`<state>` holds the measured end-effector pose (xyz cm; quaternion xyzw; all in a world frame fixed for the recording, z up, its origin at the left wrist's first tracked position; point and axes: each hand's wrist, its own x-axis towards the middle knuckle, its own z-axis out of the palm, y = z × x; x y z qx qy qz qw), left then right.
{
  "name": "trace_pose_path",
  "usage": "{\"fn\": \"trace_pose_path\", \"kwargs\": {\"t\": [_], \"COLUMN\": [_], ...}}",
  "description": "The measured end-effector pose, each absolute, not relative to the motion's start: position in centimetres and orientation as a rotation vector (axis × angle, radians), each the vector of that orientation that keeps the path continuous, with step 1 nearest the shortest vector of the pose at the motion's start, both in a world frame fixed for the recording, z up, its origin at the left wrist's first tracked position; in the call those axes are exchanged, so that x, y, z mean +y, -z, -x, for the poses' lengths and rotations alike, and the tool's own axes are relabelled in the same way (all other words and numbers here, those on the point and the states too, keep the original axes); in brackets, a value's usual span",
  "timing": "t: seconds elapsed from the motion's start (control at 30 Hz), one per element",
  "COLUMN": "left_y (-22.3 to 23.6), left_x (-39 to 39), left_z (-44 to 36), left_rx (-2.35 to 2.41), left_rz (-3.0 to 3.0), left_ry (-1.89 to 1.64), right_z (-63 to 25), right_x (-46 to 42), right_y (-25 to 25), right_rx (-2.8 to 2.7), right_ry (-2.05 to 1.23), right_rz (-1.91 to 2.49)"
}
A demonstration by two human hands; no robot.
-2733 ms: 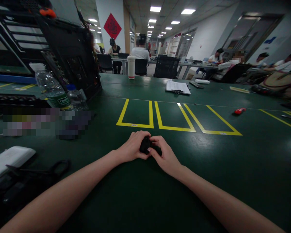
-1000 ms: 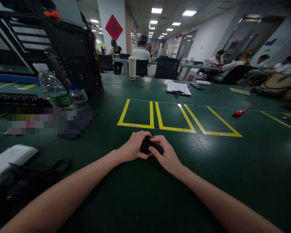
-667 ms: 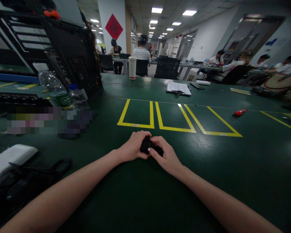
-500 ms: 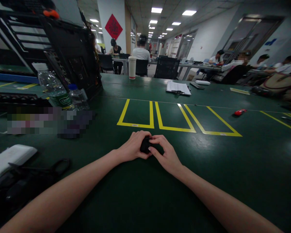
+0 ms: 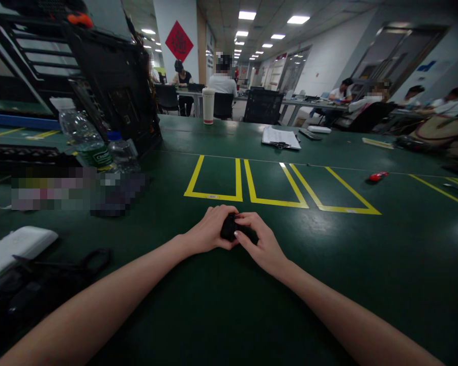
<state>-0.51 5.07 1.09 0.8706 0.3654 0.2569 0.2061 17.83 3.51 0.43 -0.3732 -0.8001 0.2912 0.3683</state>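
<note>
A small black object (image 5: 228,228) is held between my two hands at the middle of the green table (image 5: 229,310); it is too dark to tell its kind. My left hand (image 5: 209,230) wraps round its left side, thumb below and fingers over the top. From the right, my right hand (image 5: 260,240) pinches at it, with thumb and forefinger tips on its right edge. Part of the object is hidden by the fingers. Just beyond my hands, yellow tape (image 5: 213,196) marks several outlines on the table.
On the left stand two plastic bottles (image 5: 84,137) by a black open-frame case (image 5: 110,91). A white power strip (image 5: 21,249) and black cables lie nearer. Farther off are a white tumbler (image 5: 208,105), a clipboard (image 5: 280,137) and a red object (image 5: 377,176). People sit at desks behind.
My right thumb and forefinger shift slightly on the black object's right edge. My left hand keeps the same hold, and the object stays in place.
</note>
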Motion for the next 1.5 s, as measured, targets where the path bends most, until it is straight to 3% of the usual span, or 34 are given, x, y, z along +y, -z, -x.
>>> {"fn": "trace_pose_path", "kwargs": {"t": [0.43,0.7,1.03,1.27,1.5], "left_y": [-1.4,-1.3,-1.3,-1.5,-2.2], "left_x": [4.9,5.0,5.0,4.9,4.7], "left_z": [0.6,0.4,0.5,0.5,0.5], "left_rx": [1.025,1.024,1.032,1.036,1.036], "left_rz": [-2.406,-2.429,-2.424,-2.402,-2.382], "left_ry": [-0.685,-0.709,-0.685,-0.686,-0.639], "right_z": [-17.8,-17.8,-17.8,-17.9,-17.8], "right_x": [3.7,3.9,3.7,4.0,3.9], "right_y": [-0.3,-0.2,-0.5,-0.2,-0.6], "right_rx": [-2.006,-1.999,-1.933,-1.937,-1.901], "right_ry": [-0.939,-0.829,-1.110,-0.931,-1.079], "right_rz": [1.004,0.941,0.973,0.923,1.017]}}
